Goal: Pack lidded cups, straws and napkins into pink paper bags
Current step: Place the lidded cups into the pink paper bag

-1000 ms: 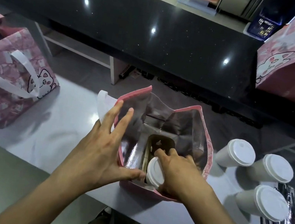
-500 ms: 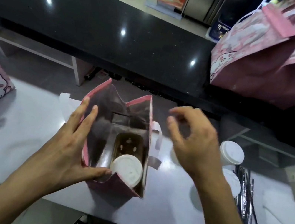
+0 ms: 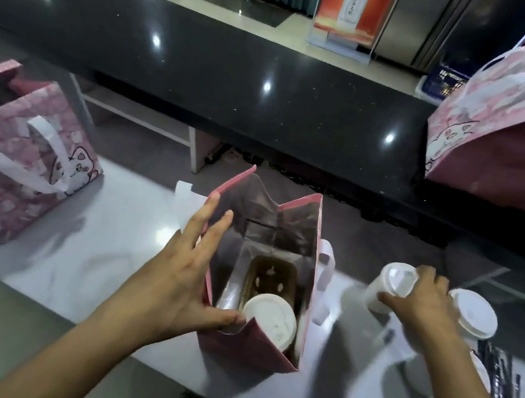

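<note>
An open pink paper bag [image 3: 243, 346] stands on the white counter in front of me. Inside it a brown cup carrier [image 3: 271, 275] holds one white lidded cup [image 3: 270, 316] in its near slot; the far slot is empty. My left hand [image 3: 182, 275] holds the bag's left wall, fingers outside and thumb inside. To the right, my right hand [image 3: 420, 303] grips a second lidded cup [image 3: 390, 288] from above, blurred with motion. Another lidded cup [image 3: 473, 314] stands just behind that hand. Black wrapped straws [image 3: 501, 384] lie at the right edge.
A pink cat-print bag [image 3: 16, 164] with white handles stands at the left of the counter. More pink bags [image 3: 514, 136] sit on the raised black counter [image 3: 207, 61] at the back right. The white counter's front edge [image 3: 114, 330] runs near my arms.
My right hand let go of the cup set in the bag, swung right and now grips another lidded cup. My left hand stays on the bag's wall.
</note>
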`<state>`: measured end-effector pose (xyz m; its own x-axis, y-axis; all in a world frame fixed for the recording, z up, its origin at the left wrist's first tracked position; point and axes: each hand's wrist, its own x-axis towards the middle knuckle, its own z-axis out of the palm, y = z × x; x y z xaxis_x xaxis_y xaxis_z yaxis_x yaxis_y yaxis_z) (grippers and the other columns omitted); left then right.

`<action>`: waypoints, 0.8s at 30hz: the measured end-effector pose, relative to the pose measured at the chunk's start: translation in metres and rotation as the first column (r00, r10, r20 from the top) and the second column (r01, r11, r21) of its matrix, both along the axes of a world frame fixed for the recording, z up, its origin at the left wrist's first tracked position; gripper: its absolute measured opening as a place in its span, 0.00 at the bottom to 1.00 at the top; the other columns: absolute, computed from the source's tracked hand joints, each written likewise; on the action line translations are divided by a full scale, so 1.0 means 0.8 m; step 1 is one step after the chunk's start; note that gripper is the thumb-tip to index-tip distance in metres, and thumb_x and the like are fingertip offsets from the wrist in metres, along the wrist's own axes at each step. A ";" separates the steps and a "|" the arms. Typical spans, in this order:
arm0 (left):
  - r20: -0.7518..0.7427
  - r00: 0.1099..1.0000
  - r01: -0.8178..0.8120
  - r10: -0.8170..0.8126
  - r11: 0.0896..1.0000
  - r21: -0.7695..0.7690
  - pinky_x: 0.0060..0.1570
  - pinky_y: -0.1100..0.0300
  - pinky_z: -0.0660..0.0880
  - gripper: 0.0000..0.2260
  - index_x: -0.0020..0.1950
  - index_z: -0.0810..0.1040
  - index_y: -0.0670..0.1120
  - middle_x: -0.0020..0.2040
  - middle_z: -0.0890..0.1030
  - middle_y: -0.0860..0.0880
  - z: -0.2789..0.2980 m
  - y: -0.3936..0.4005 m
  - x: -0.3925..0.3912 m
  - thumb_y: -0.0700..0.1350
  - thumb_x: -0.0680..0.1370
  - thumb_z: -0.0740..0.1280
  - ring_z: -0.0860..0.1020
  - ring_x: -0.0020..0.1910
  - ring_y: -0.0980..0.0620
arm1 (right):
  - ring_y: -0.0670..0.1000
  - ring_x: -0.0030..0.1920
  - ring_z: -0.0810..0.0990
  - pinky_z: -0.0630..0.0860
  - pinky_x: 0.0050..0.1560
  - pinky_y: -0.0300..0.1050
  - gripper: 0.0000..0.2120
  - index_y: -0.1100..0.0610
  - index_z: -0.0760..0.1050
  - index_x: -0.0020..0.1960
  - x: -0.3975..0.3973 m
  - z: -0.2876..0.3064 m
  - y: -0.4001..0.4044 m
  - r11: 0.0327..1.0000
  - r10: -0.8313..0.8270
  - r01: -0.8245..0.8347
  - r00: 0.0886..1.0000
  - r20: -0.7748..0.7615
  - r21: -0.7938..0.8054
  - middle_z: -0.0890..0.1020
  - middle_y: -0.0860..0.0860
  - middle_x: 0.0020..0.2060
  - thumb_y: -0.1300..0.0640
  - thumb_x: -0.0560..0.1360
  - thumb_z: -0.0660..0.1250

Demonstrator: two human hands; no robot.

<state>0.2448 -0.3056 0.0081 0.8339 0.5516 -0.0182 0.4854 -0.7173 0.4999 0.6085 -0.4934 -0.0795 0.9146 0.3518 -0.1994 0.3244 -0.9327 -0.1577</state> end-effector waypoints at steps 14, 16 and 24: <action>-0.017 0.998 -0.066 0.068 0.993 0.093 0.77 0.48 0.52 0.60 0.81 0.34 0.57 0.77 0.25 0.59 -0.009 0.001 0.000 0.79 0.62 0.66 0.51 0.80 0.44 | 0.46 0.56 0.77 0.77 0.53 0.45 0.36 0.38 0.69 0.65 -0.176 0.251 0.045 0.651 0.396 -0.245 0.917 -0.046 0.718 0.75 0.44 0.61 0.48 0.61 0.81; -0.002 0.996 -0.086 0.087 0.993 0.078 0.76 0.48 0.55 0.61 0.80 0.34 0.58 0.77 0.26 0.60 -0.009 0.002 0.000 0.78 0.61 0.67 0.53 0.79 0.44 | 0.41 0.54 0.77 0.76 0.50 0.39 0.37 0.37 0.68 0.64 -0.213 0.261 0.062 0.678 0.545 -0.366 0.833 -0.101 0.637 0.74 0.39 0.58 0.46 0.59 0.81; 0.034 0.998 -0.052 0.049 0.994 0.092 0.76 0.50 0.51 0.61 0.80 0.31 0.58 0.78 0.26 0.58 -0.014 0.008 -0.005 0.76 0.62 0.68 0.53 0.80 0.44 | 0.55 0.57 0.77 0.73 0.51 0.51 0.38 0.51 0.61 0.67 -0.229 0.143 0.162 0.739 0.668 -0.673 0.733 -0.125 0.005 0.69 0.50 0.60 0.49 0.65 0.79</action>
